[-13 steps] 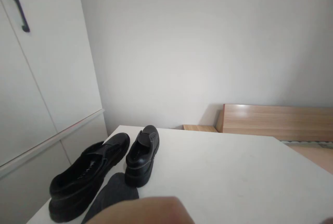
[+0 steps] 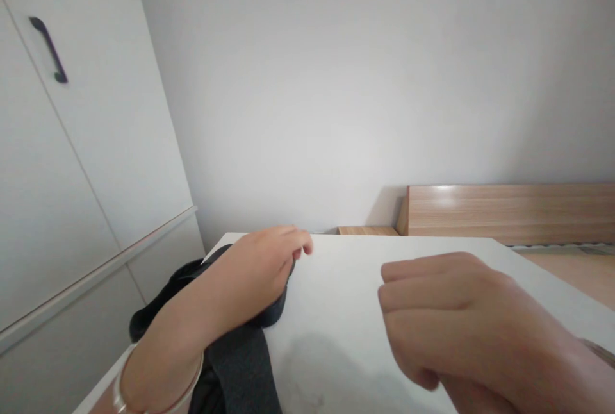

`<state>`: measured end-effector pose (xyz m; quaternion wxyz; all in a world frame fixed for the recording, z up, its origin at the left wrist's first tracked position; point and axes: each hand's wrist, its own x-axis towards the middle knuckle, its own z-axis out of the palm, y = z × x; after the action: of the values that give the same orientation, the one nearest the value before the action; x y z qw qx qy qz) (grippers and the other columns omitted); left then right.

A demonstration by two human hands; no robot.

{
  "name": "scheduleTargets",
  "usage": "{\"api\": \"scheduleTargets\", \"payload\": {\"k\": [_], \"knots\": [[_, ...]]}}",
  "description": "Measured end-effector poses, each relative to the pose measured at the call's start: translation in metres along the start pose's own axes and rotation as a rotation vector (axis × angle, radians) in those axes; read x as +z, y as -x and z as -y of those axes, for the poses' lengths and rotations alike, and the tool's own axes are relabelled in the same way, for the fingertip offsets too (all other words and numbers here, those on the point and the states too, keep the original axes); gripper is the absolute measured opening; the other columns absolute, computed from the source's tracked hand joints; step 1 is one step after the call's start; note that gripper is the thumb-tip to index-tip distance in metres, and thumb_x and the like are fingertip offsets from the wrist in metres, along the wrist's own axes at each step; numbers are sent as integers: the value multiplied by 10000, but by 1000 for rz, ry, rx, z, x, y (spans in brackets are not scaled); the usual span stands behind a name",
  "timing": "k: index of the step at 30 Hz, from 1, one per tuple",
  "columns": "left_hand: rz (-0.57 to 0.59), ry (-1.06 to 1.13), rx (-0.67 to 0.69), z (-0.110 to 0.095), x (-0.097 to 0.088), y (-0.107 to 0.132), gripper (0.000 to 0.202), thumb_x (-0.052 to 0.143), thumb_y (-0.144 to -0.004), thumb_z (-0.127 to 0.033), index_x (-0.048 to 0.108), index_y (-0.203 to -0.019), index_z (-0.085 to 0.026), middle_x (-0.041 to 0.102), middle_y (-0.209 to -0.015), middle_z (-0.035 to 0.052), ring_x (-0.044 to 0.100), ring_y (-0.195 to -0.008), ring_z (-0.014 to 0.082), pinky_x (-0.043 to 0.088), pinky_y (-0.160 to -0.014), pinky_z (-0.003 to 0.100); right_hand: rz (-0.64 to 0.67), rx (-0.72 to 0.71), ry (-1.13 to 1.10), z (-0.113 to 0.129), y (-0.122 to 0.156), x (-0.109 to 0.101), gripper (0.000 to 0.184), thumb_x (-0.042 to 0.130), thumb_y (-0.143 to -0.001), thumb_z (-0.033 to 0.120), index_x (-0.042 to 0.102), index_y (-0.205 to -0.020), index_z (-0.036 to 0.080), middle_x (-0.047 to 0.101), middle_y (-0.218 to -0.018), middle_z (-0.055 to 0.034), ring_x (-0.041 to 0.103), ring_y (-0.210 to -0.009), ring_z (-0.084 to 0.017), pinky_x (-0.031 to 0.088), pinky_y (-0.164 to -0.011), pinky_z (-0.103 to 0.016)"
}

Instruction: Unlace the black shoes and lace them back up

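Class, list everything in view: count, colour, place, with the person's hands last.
Table: one, white, centre
Wall: one, grey, behind
Cabinet: one, white, left
Handle: one, dark, on cabinet
Wooden board: one, brown, far right
Ledge: one, brown, beside board
Flat surface: one, tan, below board
Shoes: two, black, table's left, partly hidden
Cloth: at least one, dark grey, nearer than shoes
Bracelet: one, pale, left wrist
Band: one, colour unclear, right wrist
Left hand: one, bare, over shoes
Right hand: one, bare, above table's right

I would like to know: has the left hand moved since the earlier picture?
Yes, forward. Judged against the white table, the left hand now appears near the table's far edge, partly covering a black shoe; earlier, no hand was there.
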<state>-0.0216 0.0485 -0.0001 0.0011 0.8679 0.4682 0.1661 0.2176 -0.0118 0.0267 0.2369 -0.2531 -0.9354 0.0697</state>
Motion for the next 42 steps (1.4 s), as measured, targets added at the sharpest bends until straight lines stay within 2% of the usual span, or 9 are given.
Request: {"api": "scheduleTargets", "payload": {"k": [5, 8, 10, 14, 18, 26, 31, 38, 42], "knots": [[117, -221, -286, 57, 36, -21, 266, 556, -946, -170, 602, -1205, -133, 624, -1248, 153, 572, -1177, 290, 431, -1034, 438, 107, 107, 51, 10, -31, 31, 250, 436, -845, 60, 611, -821, 237, 690, -803, 5, 628, -687, -166, 472, -623, -292], [171, -239, -309, 76, 57, -28, 290, 617, -954, -258, 604, -1223, -151, 630, -1245, 122, 614, -1122, 274, 492, -980, 486, 227, 213, 96, 13, -50, 82, 162, 517, -958, 328, 636, -985, 222, 735, -979, -64, 702, -825, -269, 541, -697, -380], [199, -249, -303, 84, 69, -32, 294, 628, -959, -315, 613, -1216, -171, 635, -1242, 94, 635, -1084, 253, 528, -940, 479, 319, 310, 134, 12, -59, 126, 381, 659, -853, 503, 645, -1054, 180, 740, -975, -130, 715, -827, -359, 563, -644, -435], [213, -291, -302, 96, 88, -36, 270, 632, -960, -313, 629, -1187, -167, 647, -1221, 91, 642, -1084, 251, 539, -934, 473, 264, 489, 148, -2, -68, 212, 173, 510, -959, 258, 646, -998, 157, 743, -843, -141, 728, -707, -292, 551, -563, -352], [222, -308, -301, 102, 94, -40, 270, 641, -955, -304, 629, -1187, -166, 652, -1214, 88, 643, -1090, 253, 541, -935, 473, 248, 473, 264, -8, -68, 258, 280, 572, -853, 131, 624, -1128, 144, 738, -930, -168, 732, -752, -287, 526, -546, -320], [222, -276, -336, 96, 85, -49, 205, 623, -968, -322, 664, -1076, -153, 691, -1099, 68, 675, -990, 219, 559, -888, 434, 293, 575, 253, -24, -61, 235, 302, 543, -812, 83, 618, -1090, 172, 702, -961, -134, 708, -811, -303, 518, -631, -369], [195, -295, -311, 82, 88, -51, 184, 614, -975, -316, 681, -1017, -150, 709, -1077, 63, 679, -1011, 218, 541, -929, 445, 334, 481, 159, -66, -21, 203, 207, 558, -839, 144, 652, -1007, 220, 656, -945, -68, 668, -708, -222, 478, -592, -306], [173, -302, -205, 48, 101, -56, 224, 519, -984, -190, 734, -946, -143, 768, -1013, 135, 721, -984, 288, 529, -881, 416, 319, 428, 126, -108, 28, 195, 9, 644, -823, 188, 638, -827, 194, 615, -952, -72, 596, -853, -233, 482, -707, -316], [142, -302, -151, 31, 107, -58, 285, 468, -986, -216, 743, -955, -147, 773, -970, 161, 732, -941, 339, 530, -824, 423, 345, 430, 69, -119, 51, 163, 16, 647, -809, 188, 650, -819, 199, 630, -956, -55, 583, -812, -199, 470, -713, -289]]}}
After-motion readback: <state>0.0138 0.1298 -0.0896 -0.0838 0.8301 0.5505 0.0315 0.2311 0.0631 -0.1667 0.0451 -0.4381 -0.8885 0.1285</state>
